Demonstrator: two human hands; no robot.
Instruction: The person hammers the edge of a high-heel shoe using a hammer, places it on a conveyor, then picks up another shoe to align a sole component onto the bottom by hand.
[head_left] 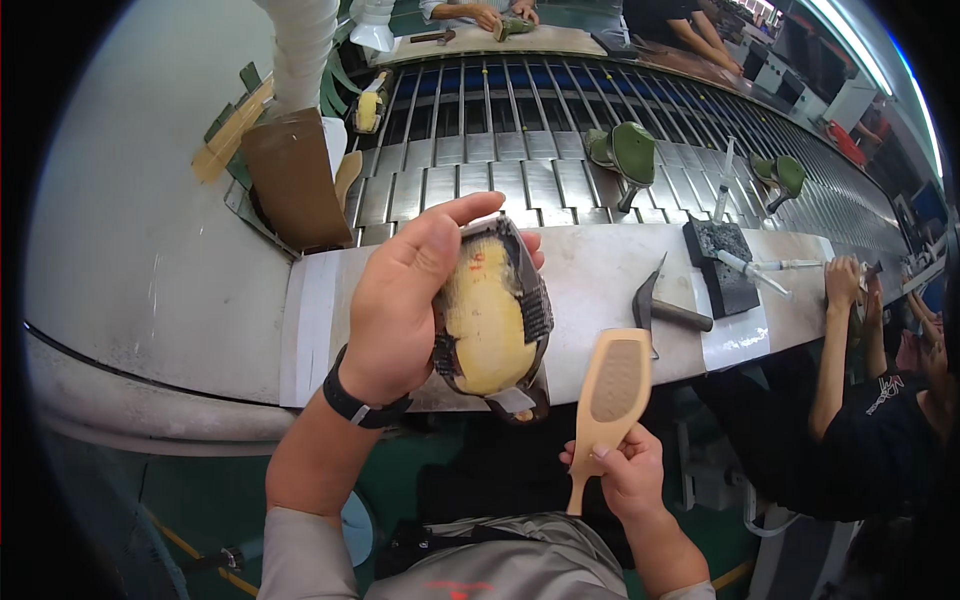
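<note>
A shoe upper on a last point(487, 320) rests in my left hand point(392, 310), bottom side up. Its underside is yellow, with rough black edges folded over around it. The left fingers wrap its far side and are partly hidden behind it. Lower and to the right, my right hand point(634, 476) pinches the narrow end of a tan shoe sole point(614, 385). The wide part of the sole points away from me, and a brownish patch covers its middle. Just beyond the sole, a hammer point(683, 315) with a dark curved head lies on the bench.
The pale bench point(585, 260) runs before a metal roller conveyor point(470, 185) carrying green heeled shoes point(633, 152). A black block point(735, 285) with syringes point(752, 272) is at right. A brown panel point(295, 180) and white hose point(300, 50) stand left. Co-workers' hands point(845, 280) work at right and across.
</note>
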